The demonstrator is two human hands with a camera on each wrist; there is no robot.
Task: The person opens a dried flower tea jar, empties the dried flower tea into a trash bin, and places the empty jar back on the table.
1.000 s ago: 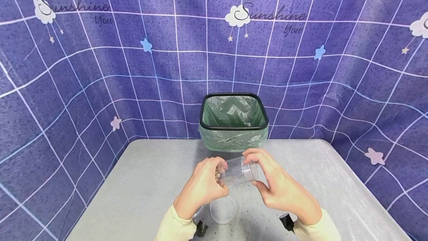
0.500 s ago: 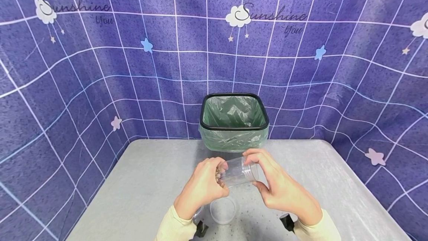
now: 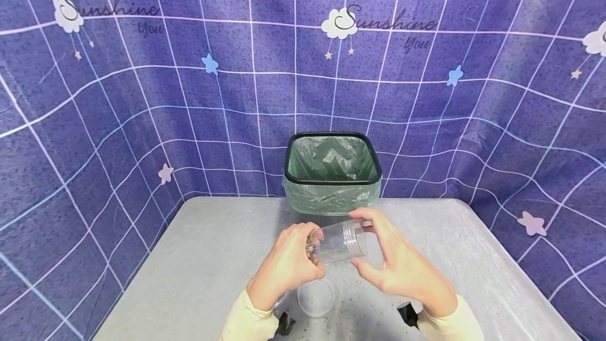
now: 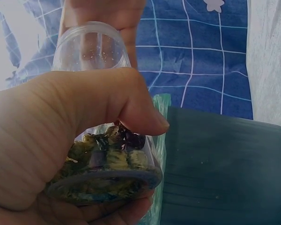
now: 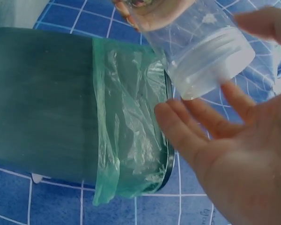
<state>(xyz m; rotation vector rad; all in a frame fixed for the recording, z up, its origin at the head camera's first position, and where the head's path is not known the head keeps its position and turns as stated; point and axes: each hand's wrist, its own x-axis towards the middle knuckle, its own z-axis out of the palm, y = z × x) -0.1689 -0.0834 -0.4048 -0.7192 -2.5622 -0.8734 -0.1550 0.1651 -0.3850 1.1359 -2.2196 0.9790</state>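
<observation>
Head view: grips the clear jar (image 3: 337,243) around its loaded end with the left hand (image 3: 286,257), tilted above the table (image 3: 213,257) before the lined bin (image 3: 331,197), likely for steadiness, with fingers of the right hand (image 3: 400,267) parted loosely about the mouth.

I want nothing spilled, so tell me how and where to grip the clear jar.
Probably best: hold the clear jar round its plain lower body, coming from the person's left, where the left hand grips; it is held aslant, its contents at that end, its threaded neck towards the right.
</observation>
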